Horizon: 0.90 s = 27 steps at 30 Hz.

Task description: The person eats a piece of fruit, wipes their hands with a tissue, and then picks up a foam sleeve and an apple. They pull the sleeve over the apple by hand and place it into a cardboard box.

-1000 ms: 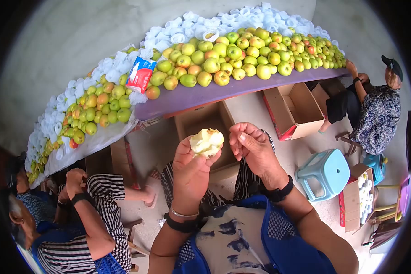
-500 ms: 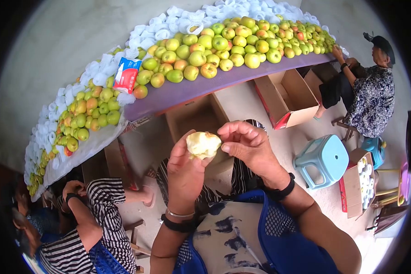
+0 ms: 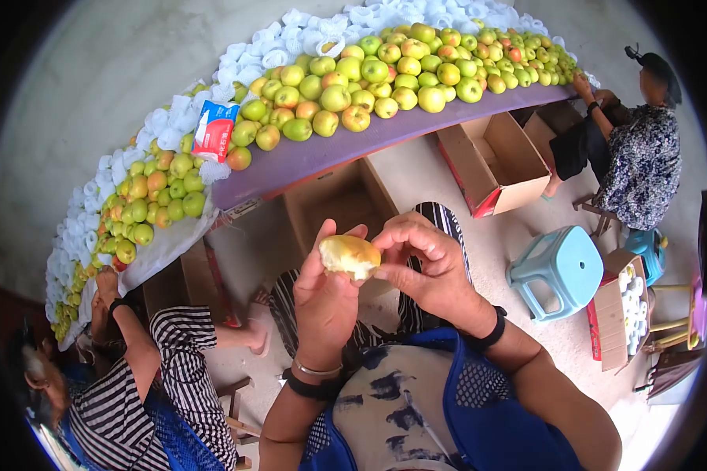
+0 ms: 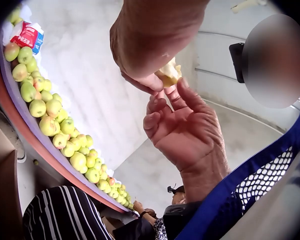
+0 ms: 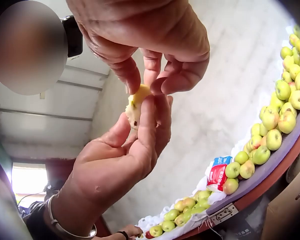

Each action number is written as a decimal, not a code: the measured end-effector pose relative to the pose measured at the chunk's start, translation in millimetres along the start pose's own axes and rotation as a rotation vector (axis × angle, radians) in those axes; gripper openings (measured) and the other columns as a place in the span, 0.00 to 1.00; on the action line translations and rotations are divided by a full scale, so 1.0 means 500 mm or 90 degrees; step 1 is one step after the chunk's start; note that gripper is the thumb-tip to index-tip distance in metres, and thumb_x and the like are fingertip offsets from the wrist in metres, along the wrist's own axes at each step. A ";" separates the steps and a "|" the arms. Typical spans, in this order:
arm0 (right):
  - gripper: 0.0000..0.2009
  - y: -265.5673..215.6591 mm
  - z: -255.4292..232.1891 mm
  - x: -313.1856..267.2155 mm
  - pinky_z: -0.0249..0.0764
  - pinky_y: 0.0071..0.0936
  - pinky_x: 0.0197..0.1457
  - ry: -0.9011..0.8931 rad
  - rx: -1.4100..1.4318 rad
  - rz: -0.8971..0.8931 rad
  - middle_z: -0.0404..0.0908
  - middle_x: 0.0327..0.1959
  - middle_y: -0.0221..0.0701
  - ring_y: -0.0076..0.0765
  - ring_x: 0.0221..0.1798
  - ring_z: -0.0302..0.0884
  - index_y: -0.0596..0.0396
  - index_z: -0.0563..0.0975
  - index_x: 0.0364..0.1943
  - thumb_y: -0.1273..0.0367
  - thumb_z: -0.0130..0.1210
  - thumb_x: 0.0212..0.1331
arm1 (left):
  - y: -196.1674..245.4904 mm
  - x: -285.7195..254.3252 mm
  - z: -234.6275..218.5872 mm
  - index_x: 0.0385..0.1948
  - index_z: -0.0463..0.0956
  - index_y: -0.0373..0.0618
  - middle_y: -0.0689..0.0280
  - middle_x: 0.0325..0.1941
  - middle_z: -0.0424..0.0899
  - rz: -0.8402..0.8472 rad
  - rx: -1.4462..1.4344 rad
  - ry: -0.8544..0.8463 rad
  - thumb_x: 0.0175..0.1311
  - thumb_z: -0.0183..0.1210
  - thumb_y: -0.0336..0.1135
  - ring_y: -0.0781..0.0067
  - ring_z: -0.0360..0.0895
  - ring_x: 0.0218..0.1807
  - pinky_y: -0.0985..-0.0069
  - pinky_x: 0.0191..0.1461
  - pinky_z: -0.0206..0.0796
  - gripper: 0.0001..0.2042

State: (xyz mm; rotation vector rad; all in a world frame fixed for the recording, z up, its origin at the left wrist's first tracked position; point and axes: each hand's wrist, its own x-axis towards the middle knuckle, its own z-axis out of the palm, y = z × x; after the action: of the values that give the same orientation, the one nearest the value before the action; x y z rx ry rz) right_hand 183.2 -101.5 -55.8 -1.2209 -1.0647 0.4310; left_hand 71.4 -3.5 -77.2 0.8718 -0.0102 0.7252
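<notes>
A partly eaten apple (image 3: pixel 349 257), with pale bitten flesh and yellowish skin along its top, is held up in front of the chest. My left hand (image 3: pixel 322 302) grips it from the left and below, between thumb and fingers. On the other side, my right hand (image 3: pixel 432 267) pinches its right edge with the thumb and forefinger. In the right wrist view a dark spot shows low on the pale flesh of the apple (image 5: pixel 133 110). The left wrist view shows only a small piece of the apple (image 4: pixel 170 73) between the two hands.
A purple-topped table (image 3: pixel 322 161) bears many green-red apples (image 3: pixel 336 98), white foam nets (image 3: pixel 291 39) and a red-blue packet (image 3: pixel 215 132). Cardboard boxes (image 3: pixel 511 184) stand below. A blue stool (image 3: pixel 562 271) is at right. People sit at both sides.
The apple has turned, bringing yellow skin to its top. My right hand has come in against its edge. At left, the person in stripes has raised their hands towards the pile.
</notes>
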 end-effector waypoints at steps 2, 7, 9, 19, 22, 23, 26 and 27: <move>0.14 -0.012 0.001 0.003 0.69 0.16 0.34 -0.001 -0.044 -0.049 0.70 0.38 0.31 0.18 0.30 0.69 0.56 0.74 0.36 0.81 0.60 0.42 | 0.002 -0.002 -0.002 0.59 0.54 0.35 0.52 0.60 0.62 0.018 0.014 -0.005 0.61 0.50 0.31 0.57 0.57 0.63 0.60 0.65 0.52 0.25; 0.15 -0.011 -0.003 -0.002 0.69 0.16 0.33 0.000 -0.076 -0.089 0.71 0.37 0.31 0.18 0.29 0.69 0.55 0.74 0.37 0.80 0.61 0.41 | -0.005 -0.007 -0.002 0.59 0.55 0.35 0.52 0.59 0.62 0.013 0.027 -0.015 0.61 0.50 0.31 0.57 0.58 0.63 0.61 0.65 0.51 0.25; 0.16 -0.010 -0.007 -0.003 0.69 0.17 0.32 -0.008 -0.091 -0.086 0.71 0.37 0.31 0.19 0.29 0.69 0.55 0.74 0.37 0.80 0.61 0.41 | -0.006 -0.011 -0.004 0.59 0.55 0.35 0.52 0.59 0.62 0.020 0.052 -0.012 0.61 0.50 0.30 0.58 0.58 0.63 0.62 0.64 0.52 0.25; 0.12 -0.001 -0.006 -0.018 0.68 0.18 0.31 0.007 -0.057 -0.080 0.73 0.33 0.31 0.24 0.30 0.70 0.57 0.73 0.33 0.81 0.59 0.42 | -0.017 -0.025 -0.011 0.57 0.59 0.36 0.57 0.52 0.71 0.050 0.219 0.041 0.58 0.51 0.26 0.68 0.69 0.54 0.71 0.58 0.60 0.23; 0.10 0.019 0.003 -0.026 0.67 0.17 0.33 0.054 -0.026 -0.037 0.73 0.30 0.28 0.21 0.31 0.69 0.57 0.74 0.32 0.83 0.55 0.45 | -0.011 -0.022 -0.002 0.54 0.63 0.38 0.59 0.50 0.74 0.035 0.204 0.065 0.56 0.53 0.25 0.73 0.71 0.50 0.75 0.55 0.63 0.22; 0.09 0.028 0.002 -0.029 0.68 0.16 0.32 0.062 -0.019 -0.009 0.73 0.31 0.28 0.20 0.30 0.70 0.58 0.74 0.32 0.84 0.54 0.46 | -0.009 -0.025 -0.004 0.54 0.62 0.38 0.61 0.50 0.74 0.018 0.189 0.085 0.55 0.54 0.23 0.75 0.71 0.50 0.77 0.56 0.62 0.22; 0.08 0.025 0.005 -0.029 0.68 0.14 0.30 0.071 -0.022 0.047 0.74 0.31 0.28 0.18 0.27 0.70 0.61 0.74 0.32 0.84 0.52 0.48 | -0.016 -0.028 -0.006 0.55 0.62 0.38 0.64 0.48 0.73 0.015 0.118 0.108 0.55 0.53 0.20 0.77 0.70 0.50 0.79 0.54 0.63 0.23; 0.07 0.023 0.009 -0.026 0.68 0.14 0.29 0.067 -0.063 0.043 0.74 0.30 0.29 0.18 0.26 0.70 0.61 0.74 0.32 0.84 0.51 0.49 | -0.015 -0.026 -0.007 0.55 0.62 0.37 0.63 0.48 0.73 0.028 0.083 0.114 0.56 0.53 0.20 0.77 0.71 0.50 0.78 0.54 0.64 0.22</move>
State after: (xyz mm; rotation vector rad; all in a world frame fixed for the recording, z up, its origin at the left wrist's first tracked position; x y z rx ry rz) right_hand 176.0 -104.9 -71.7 -1.3549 -0.9669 0.3653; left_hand 64.9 -12.0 -88.5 0.9297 0.1798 0.8511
